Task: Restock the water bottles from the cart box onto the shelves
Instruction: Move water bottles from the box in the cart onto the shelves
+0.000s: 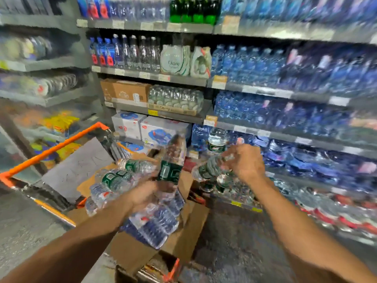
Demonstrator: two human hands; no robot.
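Bottles (170, 160): left hand (142, 196) grips one over box (183, 237) (blurred); right hand (245, 162) grips another (208, 168) near shelf edge (236, 204).

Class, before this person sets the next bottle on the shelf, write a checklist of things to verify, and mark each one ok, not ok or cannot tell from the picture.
1. Right hand holds a green-label bottle by its neck end: ok.
2. Left hand holds another green-label bottle: ok.
3. More bottles remain in the cardboard box on the cart: ok.
4. Free space on the lower shelf for these bottles: cannot tell, blurred.
5. Caps closed tight: cannot tell.
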